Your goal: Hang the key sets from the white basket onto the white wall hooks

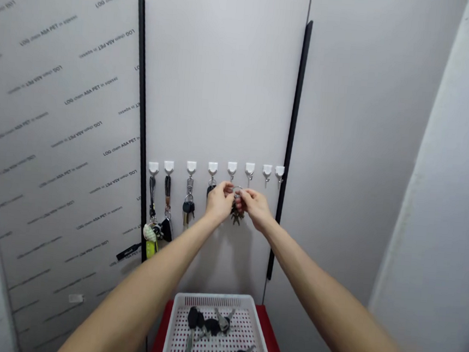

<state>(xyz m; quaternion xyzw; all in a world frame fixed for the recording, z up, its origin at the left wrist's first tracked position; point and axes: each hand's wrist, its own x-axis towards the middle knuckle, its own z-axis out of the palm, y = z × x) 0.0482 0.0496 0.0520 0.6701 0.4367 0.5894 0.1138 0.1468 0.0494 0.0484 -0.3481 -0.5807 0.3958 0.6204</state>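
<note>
A row of white wall hooks point(250, 169) runs across a pale panel. Both my arms reach up to it. My left hand point(218, 201) and my right hand point(255, 207) are pinched together on one key bunch point(236, 214), whose ring is just below the fifth hook point(232, 168). The keys dangle between my hands. Key sets hang on the hooks to the left: two with dark straps point(151, 196), one with a black fob point(188, 206), and one partly hidden behind my left hand. The three hooks on the right are bare.
Below, a white perforated basket point(172, 329) with several loose black-headed keys point(205, 322) sits on a red surface point(272, 332). Black vertical strips point(290, 148) frame the panel. A film-covered board point(58, 127) stands on the left, a plain wall point(440, 216) on the right.
</note>
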